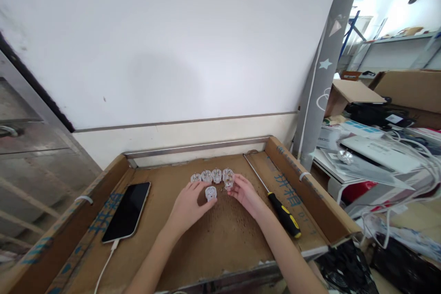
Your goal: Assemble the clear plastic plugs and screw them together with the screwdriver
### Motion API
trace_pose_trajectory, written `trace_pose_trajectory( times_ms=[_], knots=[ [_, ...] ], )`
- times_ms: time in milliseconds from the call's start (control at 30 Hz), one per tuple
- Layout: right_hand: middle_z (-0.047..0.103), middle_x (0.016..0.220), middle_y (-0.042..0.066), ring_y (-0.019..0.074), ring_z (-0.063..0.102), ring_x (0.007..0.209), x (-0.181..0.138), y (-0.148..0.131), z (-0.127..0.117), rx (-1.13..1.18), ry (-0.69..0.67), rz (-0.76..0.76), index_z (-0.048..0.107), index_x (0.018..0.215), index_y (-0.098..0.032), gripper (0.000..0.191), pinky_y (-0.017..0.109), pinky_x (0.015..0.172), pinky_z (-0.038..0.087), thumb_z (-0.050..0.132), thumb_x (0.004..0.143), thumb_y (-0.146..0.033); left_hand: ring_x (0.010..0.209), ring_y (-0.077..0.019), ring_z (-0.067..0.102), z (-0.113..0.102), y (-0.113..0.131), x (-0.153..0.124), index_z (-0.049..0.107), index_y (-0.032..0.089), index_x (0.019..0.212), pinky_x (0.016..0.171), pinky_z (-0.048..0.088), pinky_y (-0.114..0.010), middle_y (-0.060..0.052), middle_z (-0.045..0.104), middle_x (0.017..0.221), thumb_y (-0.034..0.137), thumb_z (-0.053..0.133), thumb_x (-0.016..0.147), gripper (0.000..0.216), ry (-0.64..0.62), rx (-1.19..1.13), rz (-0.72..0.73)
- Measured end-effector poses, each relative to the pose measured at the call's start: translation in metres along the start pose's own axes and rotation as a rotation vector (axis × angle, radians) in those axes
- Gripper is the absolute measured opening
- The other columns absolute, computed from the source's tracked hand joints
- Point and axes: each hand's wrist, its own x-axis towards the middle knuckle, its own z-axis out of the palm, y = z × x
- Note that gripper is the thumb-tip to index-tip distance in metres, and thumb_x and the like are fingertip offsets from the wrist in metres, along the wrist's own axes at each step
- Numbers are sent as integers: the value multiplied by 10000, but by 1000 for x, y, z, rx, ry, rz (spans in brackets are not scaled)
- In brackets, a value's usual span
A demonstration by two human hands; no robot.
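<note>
Several small clear plastic plugs with metal pins stand in a short row on brown cardboard; one plug (216, 175) is in the middle of the row. My right hand (243, 193) pinches a clear plug (228, 184) between thumb and fingers at the row's right end, just in front of another one. My left hand (189, 206) has its thumb spread from its fingers. Its fingertips reach the left end of the row, and its thumb tip lies beside a single clear plug piece (211, 193) in front of the row. Whether the thumb touches that piece, I cannot tell.
A screwdriver (283, 215) with a black and yellow handle lies to the right. On the left is a black-screened phone (127, 212) with a white cable. Cardboard walls (310, 188) edge the work surface. Cluttered shelves and boxes stand further right.
</note>
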Motion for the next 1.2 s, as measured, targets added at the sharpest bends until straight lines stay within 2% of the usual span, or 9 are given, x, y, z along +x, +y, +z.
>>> trace_pose_trajectory(
  times_ms=[100, 200, 367, 567, 700, 933, 1200],
  knots=[
    [556, 857, 18, 53, 528, 703, 2, 4, -2, -35, 11, -20, 532, 1027, -104, 279, 210, 642, 484, 501, 874, -336, 942, -248, 579, -3, -11, -5, 608, 260, 1112, 814, 469, -352, -45, 652, 1022, 446, 651, 736, 421, -100, 66, 28],
    [553, 841, 15, 52, 526, 696, 2, 9, -4, -93, 23, -37, 533, 1020, -103, 288, 208, 637, 483, 500, 874, -349, 960, -263, 572, 4, -14, -3, 589, 256, 1156, 816, 467, -356, -59, 641, 1034, 462, 680, 700, 508, -114, 71, 37],
    [554, 825, 13, 50, 525, 686, 4, 14, -5, -244, 49, -78, 540, 999, -100, 286, 203, 626, 481, 497, 875, -355, 978, -283, 564, 9, 0, 2, 592, 234, 1048, 839, 469, -394, -63, 619, 1018, 386, 737, 629, 469, -150, 11, 4],
    [557, 860, 20, 56, 522, 722, 8, 19, -4, -453, 161, -267, 547, 975, -111, 255, 212, 655, 483, 510, 867, -339, 1078, -264, 533, 21, 25, 14, 473, 210, 1164, 917, 443, -417, -85, 568, 1151, 163, 630, 675, 516, 23, -88, 28],
    [545, 824, 12, 56, 510, 710, 6, 19, -5, -548, 241, -377, 541, 936, -114, 246, 218, 661, 473, 505, 868, -347, 1095, -259, 524, 37, 32, 23, 463, 219, 1193, 938, 434, -436, -82, 560, 1167, 77, 568, 669, 553, 22, -114, 69],
    [569, 779, 25, 93, 534, 711, 0, 17, 4, -687, 272, -500, 542, 858, -149, 220, 223, 678, 439, 508, 833, -366, 1135, -238, 521, 59, 15, 12, 447, 227, 1246, 974, 434, -426, -85, 555, 1225, 76, 551, 703, 574, 74, -209, 14],
    [587, 825, 28, 102, 547, 745, -4, 17, 9, -792, 264, -500, 553, 866, -162, 223, 207, 709, 423, 470, 826, -365, 1133, -209, 526, 61, 18, 8, 438, 209, 1261, 976, 441, -387, -78, 554, 1236, 82, 542, 718, 567, 40, -255, -19]
  ],
)
